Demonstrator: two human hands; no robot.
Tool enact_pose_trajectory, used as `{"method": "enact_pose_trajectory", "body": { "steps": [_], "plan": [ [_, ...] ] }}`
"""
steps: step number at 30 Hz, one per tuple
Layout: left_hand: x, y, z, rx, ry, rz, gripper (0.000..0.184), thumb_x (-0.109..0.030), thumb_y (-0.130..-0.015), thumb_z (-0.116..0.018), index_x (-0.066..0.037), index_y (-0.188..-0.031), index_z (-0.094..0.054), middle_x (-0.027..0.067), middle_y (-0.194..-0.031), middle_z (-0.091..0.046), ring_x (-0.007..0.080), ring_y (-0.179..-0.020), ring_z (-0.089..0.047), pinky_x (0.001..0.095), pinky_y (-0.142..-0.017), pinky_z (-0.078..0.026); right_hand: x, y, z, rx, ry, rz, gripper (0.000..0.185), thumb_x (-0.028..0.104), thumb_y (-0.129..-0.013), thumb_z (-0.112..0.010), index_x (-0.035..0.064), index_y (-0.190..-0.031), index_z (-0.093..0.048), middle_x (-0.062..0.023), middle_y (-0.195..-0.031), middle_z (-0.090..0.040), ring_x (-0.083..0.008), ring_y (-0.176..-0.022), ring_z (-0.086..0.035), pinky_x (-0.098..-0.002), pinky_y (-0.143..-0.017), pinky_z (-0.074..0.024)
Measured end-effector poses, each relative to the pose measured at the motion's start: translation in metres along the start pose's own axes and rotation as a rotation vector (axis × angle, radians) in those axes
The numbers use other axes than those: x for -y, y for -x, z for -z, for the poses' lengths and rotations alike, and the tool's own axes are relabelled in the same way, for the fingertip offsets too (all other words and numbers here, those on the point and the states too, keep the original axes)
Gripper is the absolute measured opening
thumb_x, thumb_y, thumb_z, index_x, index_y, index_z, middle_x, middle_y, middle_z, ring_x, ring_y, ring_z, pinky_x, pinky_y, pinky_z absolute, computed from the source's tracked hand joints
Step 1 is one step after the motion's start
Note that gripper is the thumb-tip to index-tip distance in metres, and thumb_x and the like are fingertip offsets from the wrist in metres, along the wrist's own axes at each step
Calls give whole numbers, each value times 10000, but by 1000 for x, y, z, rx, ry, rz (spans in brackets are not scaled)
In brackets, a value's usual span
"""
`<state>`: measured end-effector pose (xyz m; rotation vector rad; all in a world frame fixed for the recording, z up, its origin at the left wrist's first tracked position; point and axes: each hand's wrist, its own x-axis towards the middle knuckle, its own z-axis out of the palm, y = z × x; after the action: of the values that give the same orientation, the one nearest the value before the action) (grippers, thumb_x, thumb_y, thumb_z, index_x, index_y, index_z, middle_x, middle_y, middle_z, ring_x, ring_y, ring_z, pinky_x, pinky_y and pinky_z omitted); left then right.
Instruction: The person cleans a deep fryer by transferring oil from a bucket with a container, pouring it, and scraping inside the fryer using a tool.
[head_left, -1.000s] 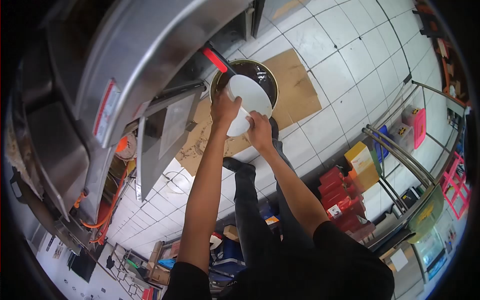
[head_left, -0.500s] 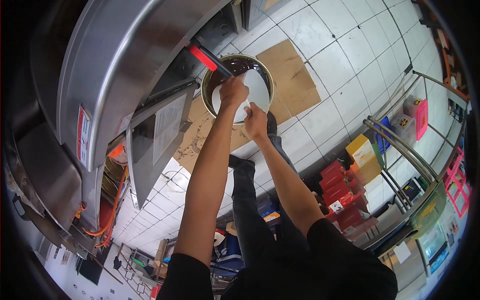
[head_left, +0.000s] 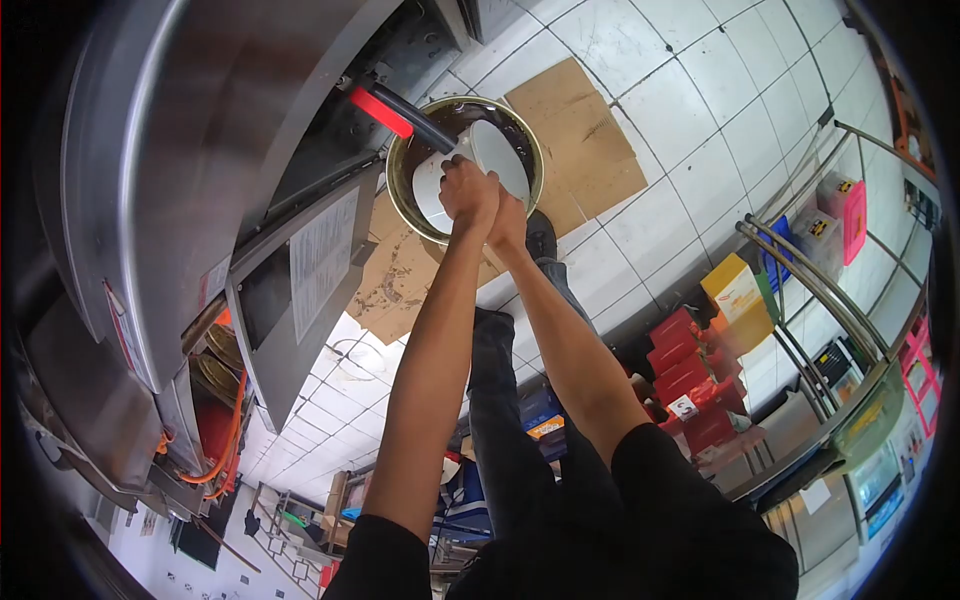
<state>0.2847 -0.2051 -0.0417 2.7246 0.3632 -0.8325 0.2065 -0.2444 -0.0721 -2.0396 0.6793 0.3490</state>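
Observation:
A round metal pot (head_left: 535, 150) with dark liquid stands on cardboard on the floor. A folded white sheet or disc (head_left: 497, 152) is inside its rim. My left hand (head_left: 468, 192) is closed on the white sheet's near part, and my right hand (head_left: 508, 218) is closed beside it, touching the left one; its fingertips are partly hidden. A pipe with a red sleeve (head_left: 382, 112) comes from the steel appliance and ends over the pot, just beyond my left hand.
The steel appliance (head_left: 200, 130) fills the left, with its open door (head_left: 300, 300) near the pot. Cardboard (head_left: 580, 140) lies on the white tiles. Red bins (head_left: 682, 370), a yellow box (head_left: 738, 300) and a metal rack (head_left: 820, 290) stand at the right.
Both hands have come together, and the white sheet has gone from facing up over the pot to folded down inside it. The view has shifted, with the pipe and pot now further left.

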Motion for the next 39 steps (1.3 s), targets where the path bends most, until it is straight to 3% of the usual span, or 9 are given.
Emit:
{"method": "enact_pose_trajectory", "body": {
  "steps": [2, 11, 24, 32, 36, 39],
  "plan": [
    [-1, 2, -3, 4, -1, 7, 452, -299, -738, -742, 5, -1040, -600, 207, -1058, -612, 363, -948, -648, 433, -816, -539, 1, -3, 0, 45, 53, -91, 313, 279, -814, -600, 25, -995, -571, -247, -843, -659, -428, -844, -635, -510, -747, -503],
    [3, -13, -25, -16, 4, 41, 336, -288, -744, -737, -16, -926, -659, 175, -1023, -648, 343, -929, -659, 430, -816, -536, -18, -14, -18, 71, 111, -60, 365, 312, -812, -603, 70, -1080, -551, -215, -891, -675, -410, -844, -648, -499, -725, -520],
    [14, -25, -55, -84, 6, 26, 304, -290, -743, -711, -21, -878, -673, 168, -945, -680, 353, -865, -676, 432, -783, -546, -55, -23, -48, 118, 154, -29, 378, 335, -824, -597, 75, -1095, -552, -203, -911, -681, -403, -870, -655, -493, -755, -531],
    [19, -25, -50, -45, 23, 57, 304, -297, -733, -713, -15, -846, -693, 184, -943, -685, 359, -864, -678, 428, -786, -546, -46, -20, -52, 92, 152, -129, 387, 345, -794, -635, 162, -1129, -572, -205, -916, -677, -410, -903, -645, -499, -782, -526],
    [26, -31, -56, -54, 1, 48, 305, -316, -727, -716, -33, -839, -702, 182, -928, -690, 350, -854, -680, 433, -781, -542, -36, -19, -44, 98, 175, -124, 430, 363, -787, -639, 137, -1145, -561, -210, -917, -673, -425, -900, -638, -507, -788, -519],
    [39, -32, -49, -38, 43, 46, 300, -316, -712, -726, -43, -832, -704, 173, -878, -695, 337, -829, -682, 428, -767, -542, -25, -11, -40, 112, 181, -60, 430, 333, -798, -633, 108, -1155, -553, -184, -1010, -664, -417, -978, -620, -528, -811, -507]
  ]
}}
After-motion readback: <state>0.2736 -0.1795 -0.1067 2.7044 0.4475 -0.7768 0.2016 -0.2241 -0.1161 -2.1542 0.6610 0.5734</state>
